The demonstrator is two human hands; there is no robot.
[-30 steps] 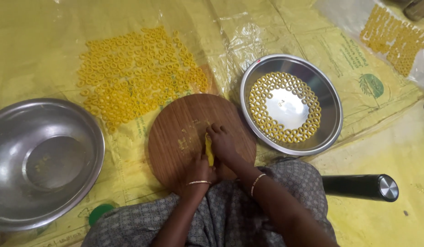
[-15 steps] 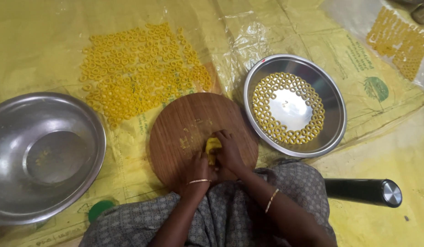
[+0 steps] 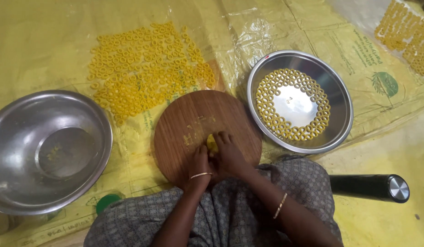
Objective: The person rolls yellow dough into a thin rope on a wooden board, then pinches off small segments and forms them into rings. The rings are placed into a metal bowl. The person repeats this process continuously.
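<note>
Both hands have slid nearer the board's near edge since a second ago; dough now bunched, no longer a strip. I note the yellow sheet (image 3: 47, 41) carrying an empty steel bowl (image 3: 20, 137) at left, round wooden board (image 3: 184, 119) centre. Left hand (image 3: 200, 162) and right hand (image 3: 229, 154) pressed together, pinching yellow dough (image 3: 212, 143).

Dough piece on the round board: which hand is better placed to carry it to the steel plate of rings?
Probably the right hand: it touches the dough piece and is on the side nearer the steel plate. The left hand lies farther away.
</note>
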